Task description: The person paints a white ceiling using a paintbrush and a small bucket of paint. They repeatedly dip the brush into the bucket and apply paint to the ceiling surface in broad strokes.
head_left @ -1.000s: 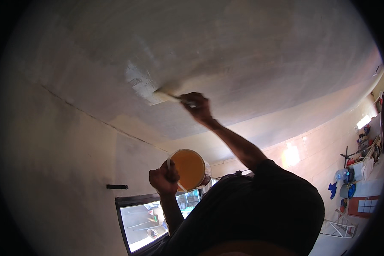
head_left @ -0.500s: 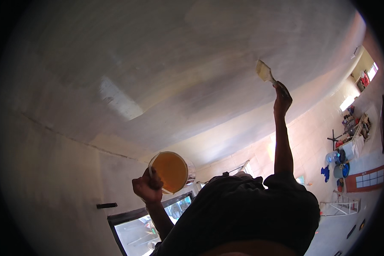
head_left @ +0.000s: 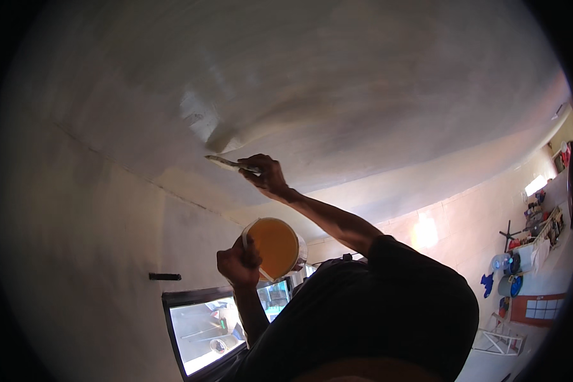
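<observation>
My left hand (head_left: 239,262) is closed on the rim and handle side of a paint bucket (head_left: 277,247). The bucket's mouth faces the view, and its inside looks orange-yellow. Higher up, my right hand (head_left: 265,175) grips a flat paintbrush (head_left: 224,163) by its handle, with the bristle end pointing left. The brush is close to the large pale grey plastered surface (head_left: 337,108); whether the bristles touch it I cannot tell. A shadow and a shiny, wet-looking patch (head_left: 198,114) lie just beyond the brush tip.
A dark-framed window (head_left: 204,331) stands below the bucket, with a short black bar (head_left: 165,276) on the wall beside it. At the far right are a cluttered shelf (head_left: 544,232), blue containers (head_left: 509,283), a red-brown door (head_left: 541,309) and a white metal frame (head_left: 498,340).
My right hand has swung the brush from the upper right leftward and down, to just above the bucket. My left hand and the bucket have shifted slightly right in the view.
</observation>
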